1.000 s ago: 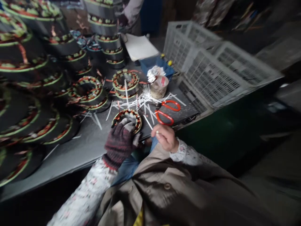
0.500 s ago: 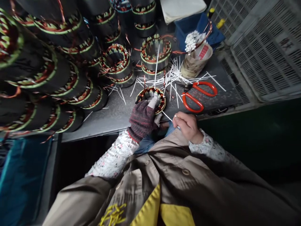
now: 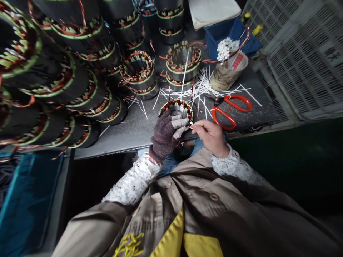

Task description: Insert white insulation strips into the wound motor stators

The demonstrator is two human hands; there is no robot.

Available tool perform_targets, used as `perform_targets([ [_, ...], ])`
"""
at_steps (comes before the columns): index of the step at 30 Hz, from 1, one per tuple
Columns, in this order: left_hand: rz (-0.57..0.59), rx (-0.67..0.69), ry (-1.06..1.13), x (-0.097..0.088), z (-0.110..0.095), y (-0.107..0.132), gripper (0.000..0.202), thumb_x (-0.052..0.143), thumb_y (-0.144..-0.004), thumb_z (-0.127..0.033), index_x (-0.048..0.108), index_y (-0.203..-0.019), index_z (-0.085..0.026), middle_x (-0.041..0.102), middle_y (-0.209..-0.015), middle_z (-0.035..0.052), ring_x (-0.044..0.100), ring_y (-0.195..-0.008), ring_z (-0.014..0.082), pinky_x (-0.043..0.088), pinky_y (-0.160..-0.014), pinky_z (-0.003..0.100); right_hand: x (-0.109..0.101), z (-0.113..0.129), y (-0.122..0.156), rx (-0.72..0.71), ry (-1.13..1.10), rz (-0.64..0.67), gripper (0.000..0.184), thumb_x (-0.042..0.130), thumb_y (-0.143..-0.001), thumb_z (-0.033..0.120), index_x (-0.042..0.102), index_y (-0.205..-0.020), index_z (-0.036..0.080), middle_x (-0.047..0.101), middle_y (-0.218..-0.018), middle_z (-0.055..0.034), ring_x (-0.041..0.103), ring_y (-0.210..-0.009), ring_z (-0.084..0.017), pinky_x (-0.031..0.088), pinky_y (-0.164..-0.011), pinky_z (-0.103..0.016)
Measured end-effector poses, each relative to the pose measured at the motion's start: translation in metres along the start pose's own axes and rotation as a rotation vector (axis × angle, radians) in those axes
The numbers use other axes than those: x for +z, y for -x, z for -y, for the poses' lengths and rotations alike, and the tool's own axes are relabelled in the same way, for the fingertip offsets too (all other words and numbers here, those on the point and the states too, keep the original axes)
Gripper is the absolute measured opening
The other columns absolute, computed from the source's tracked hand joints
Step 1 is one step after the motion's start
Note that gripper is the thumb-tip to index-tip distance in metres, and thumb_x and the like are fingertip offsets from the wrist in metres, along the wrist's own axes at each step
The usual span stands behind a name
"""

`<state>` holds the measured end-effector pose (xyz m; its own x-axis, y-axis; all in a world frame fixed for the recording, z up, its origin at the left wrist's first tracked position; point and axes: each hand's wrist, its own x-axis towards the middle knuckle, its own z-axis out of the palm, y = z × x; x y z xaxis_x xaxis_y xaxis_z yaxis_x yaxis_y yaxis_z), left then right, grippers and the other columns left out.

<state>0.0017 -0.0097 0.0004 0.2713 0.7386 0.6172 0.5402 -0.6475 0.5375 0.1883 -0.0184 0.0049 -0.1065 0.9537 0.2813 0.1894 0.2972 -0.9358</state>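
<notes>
My left hand (image 3: 166,134), in a dark knitted glove with pale fingertips, grips a small motor stator (image 3: 181,107) with copper windings at the near edge of the grey table (image 3: 134,130). My bare right hand (image 3: 210,135) is pinched on a thin white strip (image 3: 190,125) whose end touches the stator's near rim. Loose white strips (image 3: 199,87) lie scattered just behind the stator.
Red-handled scissors (image 3: 230,110) lie right of the stator. A cup (image 3: 226,71) full of white pieces stands behind them, by a blue tray (image 3: 233,32). Stacks of wound stators (image 3: 66,71) fill the table's left and back. White plastic crates (image 3: 302,57) stand at the right.
The view swung down and closer to the table. My right hand moved left and up, bringing the white strip against the stator. My left hand kept its grip on the stator.
</notes>
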Motion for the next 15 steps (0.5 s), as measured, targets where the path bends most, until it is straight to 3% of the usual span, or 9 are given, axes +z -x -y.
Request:
perform_targets([
  [5, -0.062, 0.054, -0.05, -0.001, 0.0, -0.003, 0.017, 0.059, -0.101, -0.031, 0.073, -0.107, -0.023, 0.079, -0.102, 0.0024, 0.074, -0.102, 0.0165, 0.053, -0.11, 0.043, -0.004, 0.007, 0.001, -0.168, 0.123, 0.031, 0.028, 0.055, -0.096, 0.033, 0.06, -0.07, 0.021, 0.061, -0.067, 0.0, 0.056, -0.062, -0.012, 0.044, -0.061, -0.026],
  [11, 0.014, 0.108, -0.036, -0.004, 0.008, -0.002, 0.018, 0.062, -0.099, -0.029, 0.072, -0.114, -0.024, 0.078, -0.105, 0.0033, 0.074, -0.104, 0.0176, 0.051, -0.114, 0.045, 0.006, -0.004, -0.006, -0.086, 0.254, 0.022, 0.027, 0.057, -0.09, 0.029, 0.055, -0.065, 0.022, 0.054, -0.061, 0.002, 0.047, -0.056, -0.012, 0.037, -0.057, -0.027],
  [15, 0.016, 0.149, -0.005, -0.005, 0.01, -0.002, 0.02, 0.061, -0.098, -0.022, 0.068, -0.116, -0.026, 0.078, -0.105, 0.0029, 0.074, -0.103, 0.0189, 0.054, -0.11, 0.047, 0.004, 0.002, -0.008, -0.106, 0.372, 0.002, 0.026, 0.059, -0.089, 0.031, 0.054, -0.065, 0.021, 0.057, -0.069, -0.0002, 0.048, -0.058, -0.011, 0.036, -0.057, -0.026],
])
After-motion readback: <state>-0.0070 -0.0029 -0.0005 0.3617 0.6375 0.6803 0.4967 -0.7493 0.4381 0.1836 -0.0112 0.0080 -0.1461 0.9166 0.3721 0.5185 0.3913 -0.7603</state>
